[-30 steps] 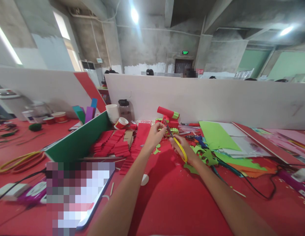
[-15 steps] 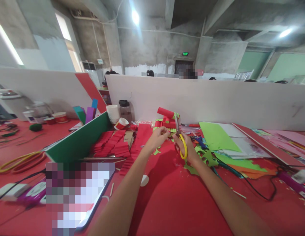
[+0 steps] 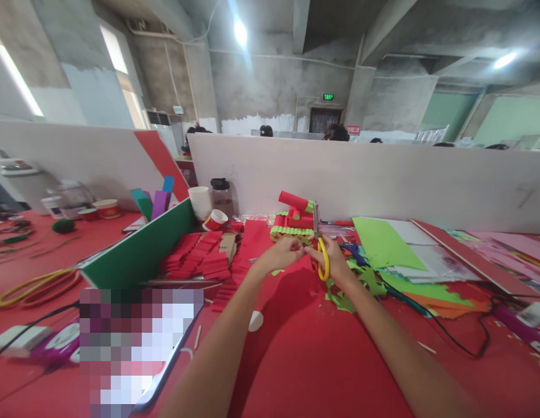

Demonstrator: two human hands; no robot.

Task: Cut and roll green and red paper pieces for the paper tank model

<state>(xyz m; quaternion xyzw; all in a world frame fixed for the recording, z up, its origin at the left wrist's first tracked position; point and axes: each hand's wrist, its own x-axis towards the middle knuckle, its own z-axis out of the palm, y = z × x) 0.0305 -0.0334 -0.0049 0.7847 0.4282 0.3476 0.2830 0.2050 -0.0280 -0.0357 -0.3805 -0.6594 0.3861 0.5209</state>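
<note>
My right hand (image 3: 333, 260) holds scissors (image 3: 323, 261) with yellow handles, their blades pointing up and away from me. My left hand (image 3: 286, 253) is closed in a pinch, its fingertips meeting those of my right hand. Whatever lies between them is too small to make out. Just beyond the hands stands a red and green paper model (image 3: 296, 217) with a tilted red tube on top and a wavy green strip along its lower side. Green scraps (image 3: 365, 281) lie beside my right wrist, and a small green piece (image 3: 277, 271) lies below my left hand.
Folded red paper strips (image 3: 200, 252) lie at left against a green board (image 3: 139, 241). Paper cups (image 3: 200, 202) and a dark-lidded bottle (image 3: 221, 194) stand behind. Green sheets (image 3: 387, 241) lie at right, near a black cable (image 3: 452, 342). A blurred screen (image 3: 143, 348) lies front left.
My left hand has moved slightly right and nearer to me, and its fingertips now meet my right hand's. More of the model's green strip shows. The scissor blades stand more upright.
</note>
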